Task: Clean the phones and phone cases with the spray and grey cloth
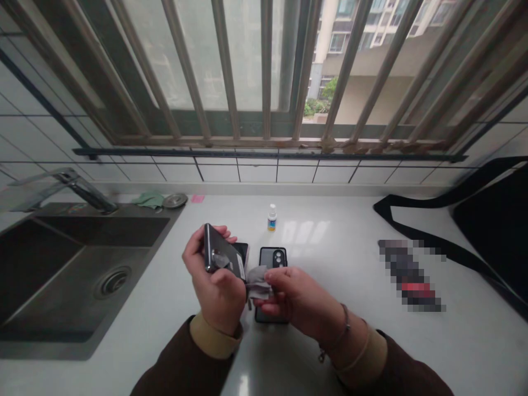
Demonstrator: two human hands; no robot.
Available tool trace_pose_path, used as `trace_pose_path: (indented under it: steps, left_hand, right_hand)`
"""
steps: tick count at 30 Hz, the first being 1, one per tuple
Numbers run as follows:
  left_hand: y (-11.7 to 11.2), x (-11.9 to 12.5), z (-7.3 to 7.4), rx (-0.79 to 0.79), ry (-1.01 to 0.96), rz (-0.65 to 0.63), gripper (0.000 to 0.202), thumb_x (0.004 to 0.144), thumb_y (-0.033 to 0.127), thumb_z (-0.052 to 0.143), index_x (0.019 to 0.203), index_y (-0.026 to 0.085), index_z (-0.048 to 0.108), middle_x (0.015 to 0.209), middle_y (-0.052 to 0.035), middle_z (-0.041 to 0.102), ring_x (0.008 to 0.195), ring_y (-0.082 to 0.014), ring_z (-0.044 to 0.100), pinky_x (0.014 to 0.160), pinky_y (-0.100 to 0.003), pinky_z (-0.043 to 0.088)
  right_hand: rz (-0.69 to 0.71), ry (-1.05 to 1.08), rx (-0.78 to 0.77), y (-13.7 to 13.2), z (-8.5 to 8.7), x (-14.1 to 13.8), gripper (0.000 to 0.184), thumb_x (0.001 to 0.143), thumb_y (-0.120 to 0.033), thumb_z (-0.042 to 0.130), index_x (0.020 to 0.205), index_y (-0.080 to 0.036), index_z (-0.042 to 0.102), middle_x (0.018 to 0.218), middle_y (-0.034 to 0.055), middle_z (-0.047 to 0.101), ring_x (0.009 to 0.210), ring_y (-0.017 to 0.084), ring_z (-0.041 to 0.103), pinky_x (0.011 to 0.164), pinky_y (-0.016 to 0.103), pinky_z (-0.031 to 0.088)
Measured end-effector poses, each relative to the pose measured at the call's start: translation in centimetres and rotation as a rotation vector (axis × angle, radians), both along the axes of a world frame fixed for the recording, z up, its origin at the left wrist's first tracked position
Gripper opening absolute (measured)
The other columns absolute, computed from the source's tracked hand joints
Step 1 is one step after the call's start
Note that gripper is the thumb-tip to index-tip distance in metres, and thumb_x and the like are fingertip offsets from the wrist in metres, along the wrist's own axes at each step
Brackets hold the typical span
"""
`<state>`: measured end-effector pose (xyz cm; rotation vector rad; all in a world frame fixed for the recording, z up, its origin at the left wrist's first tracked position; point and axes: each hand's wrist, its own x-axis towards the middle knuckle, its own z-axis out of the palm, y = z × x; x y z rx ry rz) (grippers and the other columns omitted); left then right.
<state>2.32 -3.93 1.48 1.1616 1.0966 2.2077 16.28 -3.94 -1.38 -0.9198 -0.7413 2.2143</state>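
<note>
My left hand [220,291] is wrapped round a dark smartphone [226,256], which it holds tilted above the counter. Between the fingertips of my right hand [291,294] is a crumpled grey cloth [258,281], close to the phone's lower edge; whether the two touch I cannot tell. Below the right hand lies a black phone case [267,256] with round camera openings, partly covered by the hand and cloth. Another dark flat object [242,251] shows behind the held phone, mostly hidden. Beyond the case stands a small white-capped bottle [271,218] with a blue and yellow label.
A double sink [93,324] with a faucet [88,192] is at the left. By its rim lie a green cloth [147,200], a metal strainer [175,201] and a pink piece [197,198]. A black bag strap [429,234] and a pixelated item [410,275] lie on the right.
</note>
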Motion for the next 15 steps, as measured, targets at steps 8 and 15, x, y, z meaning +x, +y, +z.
trace_pose_path:
  steps: [8, 15]
  left_hand:
    - [0.2, -0.4, -0.4, -0.412, 0.093, -0.514, 0.065, 0.094, 0.049, 0.080, 0.149, 0.021, 0.059, 0.115, -0.0111, 0.076, 0.086, -0.0203, 0.070, 0.081, -0.027, 0.056]
    - [-0.5, 0.2, -0.4, -0.459, -0.235, -0.674, 0.058, 0.087, 0.030, 0.090, 0.141, 0.024, 0.071, 0.134, -0.0099, 0.074, 0.123, -0.0268, 0.069, 0.111, -0.030, 0.051]
  right_hand:
    - [-0.620, -0.618, 0.903, 1.3, 0.9, 2.5, 0.028, 0.109, -0.041, 0.059, 0.116, -0.023, 0.080, 0.116, 0.0093, 0.083, 0.110, 0.027, 0.080, 0.103, 0.049, 0.066]
    - [-0.482, -0.651, 1.673, -0.5, 1.8, 2.5, 0.062, 0.107, -0.006, 0.054, 0.162, -0.035, 0.052, 0.158, 0.0060, 0.064, 0.148, 0.026, 0.060, 0.125, 0.057, 0.052]
